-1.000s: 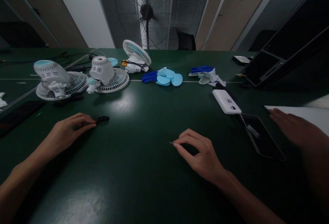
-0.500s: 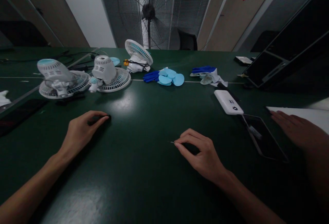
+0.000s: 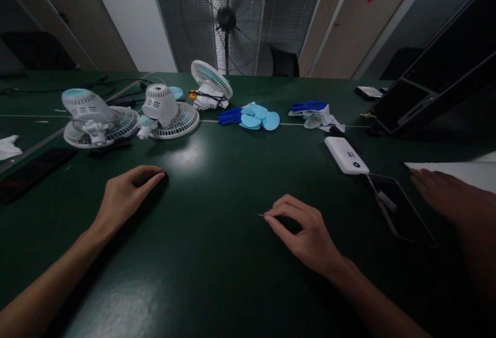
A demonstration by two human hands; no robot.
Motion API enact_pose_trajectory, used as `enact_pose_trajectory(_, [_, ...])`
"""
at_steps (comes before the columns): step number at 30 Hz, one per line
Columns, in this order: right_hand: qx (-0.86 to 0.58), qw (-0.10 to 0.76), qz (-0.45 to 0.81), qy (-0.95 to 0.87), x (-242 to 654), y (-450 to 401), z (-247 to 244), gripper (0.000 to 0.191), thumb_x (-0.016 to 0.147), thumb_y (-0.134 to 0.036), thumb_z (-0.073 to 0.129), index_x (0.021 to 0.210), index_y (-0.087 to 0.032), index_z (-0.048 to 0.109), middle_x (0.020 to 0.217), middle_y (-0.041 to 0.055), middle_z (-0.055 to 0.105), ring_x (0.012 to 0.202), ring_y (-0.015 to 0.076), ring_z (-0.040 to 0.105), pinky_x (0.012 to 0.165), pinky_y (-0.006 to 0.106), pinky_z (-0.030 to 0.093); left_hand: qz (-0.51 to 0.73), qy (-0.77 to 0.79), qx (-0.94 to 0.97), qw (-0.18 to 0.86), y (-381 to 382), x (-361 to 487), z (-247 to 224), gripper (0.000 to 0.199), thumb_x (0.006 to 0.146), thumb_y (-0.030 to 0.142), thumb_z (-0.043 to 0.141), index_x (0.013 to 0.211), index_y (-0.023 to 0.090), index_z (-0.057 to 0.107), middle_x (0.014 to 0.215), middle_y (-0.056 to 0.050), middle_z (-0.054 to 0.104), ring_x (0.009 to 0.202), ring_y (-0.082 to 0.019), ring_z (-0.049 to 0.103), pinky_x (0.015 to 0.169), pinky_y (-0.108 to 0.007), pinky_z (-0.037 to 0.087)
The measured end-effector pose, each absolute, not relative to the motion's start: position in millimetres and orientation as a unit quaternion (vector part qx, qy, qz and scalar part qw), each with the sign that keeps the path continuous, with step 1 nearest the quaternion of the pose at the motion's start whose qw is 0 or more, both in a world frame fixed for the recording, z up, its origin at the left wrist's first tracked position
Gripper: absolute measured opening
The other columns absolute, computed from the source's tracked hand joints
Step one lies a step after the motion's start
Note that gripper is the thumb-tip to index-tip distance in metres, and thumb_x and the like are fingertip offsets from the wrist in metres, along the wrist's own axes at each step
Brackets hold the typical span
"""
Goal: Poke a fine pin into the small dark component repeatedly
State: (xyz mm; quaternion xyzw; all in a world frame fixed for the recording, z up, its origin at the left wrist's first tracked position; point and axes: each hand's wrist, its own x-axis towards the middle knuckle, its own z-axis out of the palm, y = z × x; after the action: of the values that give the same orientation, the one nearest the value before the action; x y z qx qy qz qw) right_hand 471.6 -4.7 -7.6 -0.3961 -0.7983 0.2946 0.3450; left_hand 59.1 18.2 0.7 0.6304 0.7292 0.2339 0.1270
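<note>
My left hand (image 3: 126,190) rests on the dark green table (image 3: 217,265), thumb and forefinger pinched together. A small dark spot shows at its fingertips, too indistinct to name. To the right, my right hand (image 3: 300,224) is closed in a pinch on a thin, pale, needle-like piece (image 3: 259,214). The piece points left, low over or on the tabletop; which one I cannot tell. Nearest to my right hand lies a dark-screened phone (image 3: 403,209), with a white power bank (image 3: 346,155) just beyond it.
Small white fans (image 3: 91,121) stand at the back left. Light-blue fan blades (image 3: 259,117) and blue-and-white gloves (image 3: 313,113) lie along the back. Another person's hand (image 3: 449,193) rests on white paper (image 3: 473,175) at right. A black case (image 3: 430,74) stands behind it.
The whole view has shifted very slightly, so objects sit a little farther right. Both my hands keep the same pinched poses on the table.
</note>
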Motion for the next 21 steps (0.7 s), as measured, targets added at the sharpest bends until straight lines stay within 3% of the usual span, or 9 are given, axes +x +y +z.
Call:
enact_pose_trajectory(12, [-0.397, 0.337, 0.294, -0.801, 472, -4, -11, 0.009, 0.098, -0.017, 0.067, 0.101, -0.022, 0.073, 0.098, 0.0025, 0.069, 0.085, 0.0166, 0.068, 0.074, 0.030, 0.056, 0.252, 0.694, 0.659, 0.143, 15, 70, -6, 0.052, 0.091, 0.064, 0.062, 0.119, 0.022, 0.076, 0.117, -0.006, 0.078, 0.098, -0.027, 0.070, 0.085, -0.036, 0.055])
enact_pose_trajectory(16, [-0.400, 0.329, 0.297, -0.802, 472, -5, -10, 0.009, 0.098, -0.016, 0.066, 0.100, -0.022, 0.073, 0.098, 0.0022, 0.069, 0.085, 0.0163, 0.068, 0.074, 0.030, 0.055, 0.290, 0.570, 0.736, 0.224, 6, 123, -10, 0.030, 0.095, 0.050, 0.067, 0.110, 0.027, 0.081, 0.117, -0.004, 0.078, 0.105, -0.024, 0.072, 0.096, -0.038, 0.056])
enact_pose_trajectory(21, [-0.403, 0.329, 0.291, -0.803, 471, -5, -9, 0.009, 0.098, -0.016, 0.066, 0.099, -0.021, 0.074, 0.096, 0.0022, 0.068, 0.085, 0.0162, 0.068, 0.074, 0.030, 0.053, 0.315, 0.472, 0.735, 0.371, -3, 202, -11, 0.013, 0.095, 0.029, 0.071, 0.097, 0.029, 0.084, 0.107, -0.002, 0.081, 0.103, -0.021, 0.074, 0.094, -0.035, 0.059])
